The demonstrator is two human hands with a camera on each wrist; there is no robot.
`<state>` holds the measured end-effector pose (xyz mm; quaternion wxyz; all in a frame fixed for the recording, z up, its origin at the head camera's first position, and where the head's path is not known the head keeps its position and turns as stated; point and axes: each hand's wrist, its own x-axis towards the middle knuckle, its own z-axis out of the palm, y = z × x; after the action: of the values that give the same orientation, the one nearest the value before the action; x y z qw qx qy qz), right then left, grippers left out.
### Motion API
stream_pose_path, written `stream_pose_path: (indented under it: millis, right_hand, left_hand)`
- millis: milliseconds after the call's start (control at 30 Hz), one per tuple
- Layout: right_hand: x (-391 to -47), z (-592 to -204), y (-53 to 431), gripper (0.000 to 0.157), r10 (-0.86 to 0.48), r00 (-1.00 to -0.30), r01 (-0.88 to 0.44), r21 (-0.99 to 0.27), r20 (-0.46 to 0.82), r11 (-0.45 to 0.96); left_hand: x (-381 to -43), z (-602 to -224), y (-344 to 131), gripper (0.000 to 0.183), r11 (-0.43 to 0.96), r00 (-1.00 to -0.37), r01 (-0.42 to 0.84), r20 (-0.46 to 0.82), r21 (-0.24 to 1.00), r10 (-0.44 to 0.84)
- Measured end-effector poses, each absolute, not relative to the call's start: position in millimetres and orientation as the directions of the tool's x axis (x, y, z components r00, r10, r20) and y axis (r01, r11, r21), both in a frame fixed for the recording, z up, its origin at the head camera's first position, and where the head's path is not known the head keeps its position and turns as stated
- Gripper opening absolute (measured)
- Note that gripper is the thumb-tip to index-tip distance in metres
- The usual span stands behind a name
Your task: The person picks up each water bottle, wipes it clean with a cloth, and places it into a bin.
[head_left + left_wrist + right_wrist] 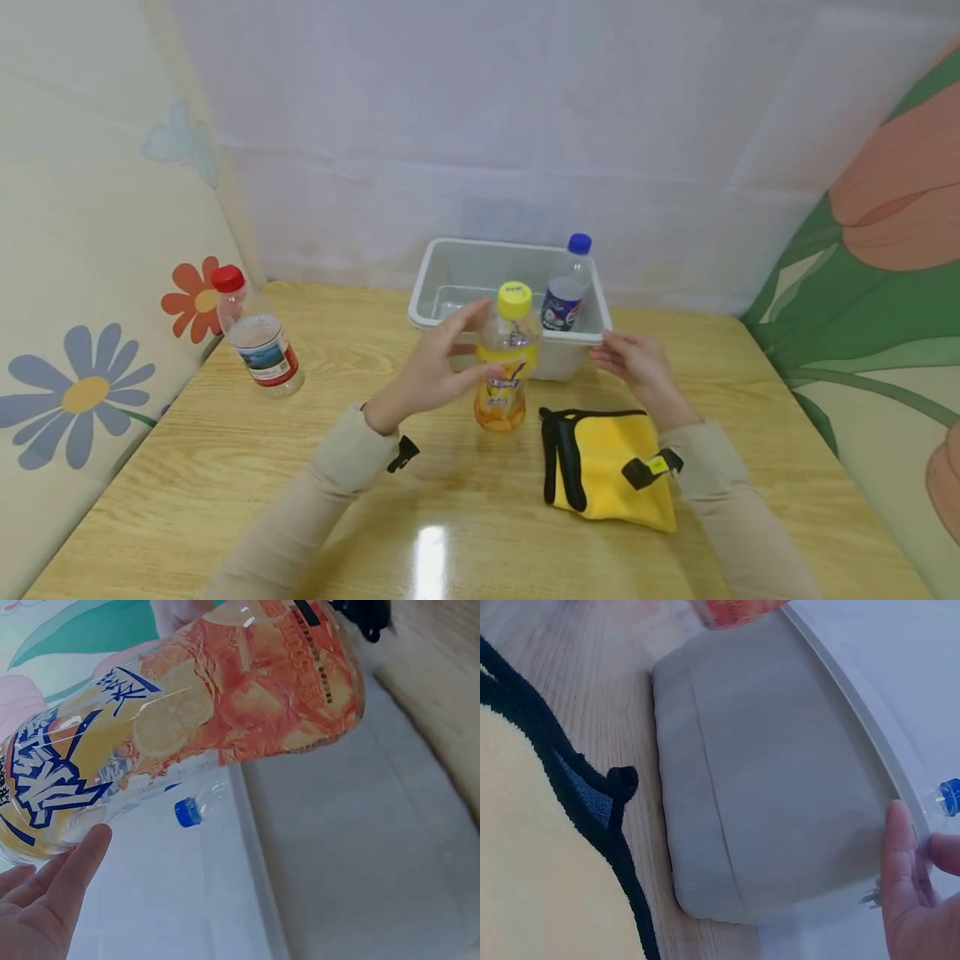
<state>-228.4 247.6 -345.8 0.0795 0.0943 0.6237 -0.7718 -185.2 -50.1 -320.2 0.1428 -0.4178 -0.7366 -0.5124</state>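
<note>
My left hand (435, 367) holds a clear plastic drink bottle (504, 392) with a yellow cap and a yellow-orange label, thumb across the front and fingers behind. The bottle stands nearly upright before a light grey plastic bin (495, 244). Its fruit-printed lower part fills much of the left wrist view. At the bin's front right corner, my right hand (641, 367) pinches the rim, thumb on top and fingers against the outer wall. Inside the bin, a blue-capped bottle (564, 298) leans at the right side.
A red-capped bottle (262, 346) with a red and blue label stands tilted in view at the table's left. A yellow cloth (618, 467) with black edging lies folded before the bin, partly under my right wrist in view. A white sheet (480, 108) hangs behind the bin.
</note>
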Motion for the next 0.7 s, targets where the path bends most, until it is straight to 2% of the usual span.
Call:
stream_pose_path:
  millis: [400,567,700]
  right_hand:
    - [-230,-350,246,0.013,0.019,-0.971,0.234,-0.958,-0.24,-0.166]
    - [-230,-350,247,0.017,0.027,-0.972,0.228,-0.962,-0.235,-0.149]
    - [-231,-350,248,0.022,0.028,-0.972,0.227,-0.963,-0.234,-0.144]
  left_hand:
    - [-204,-275,-56,0.073,0.154,-0.591,0.796,0.698,0.585,0.404]
    - [-215,-257,-56,0.072,0.161,-0.574,0.812,0.716,0.561,0.398]
    - [-226,-244,-54,0.072,0.175,-0.584,0.805,0.708,0.567,0.397]
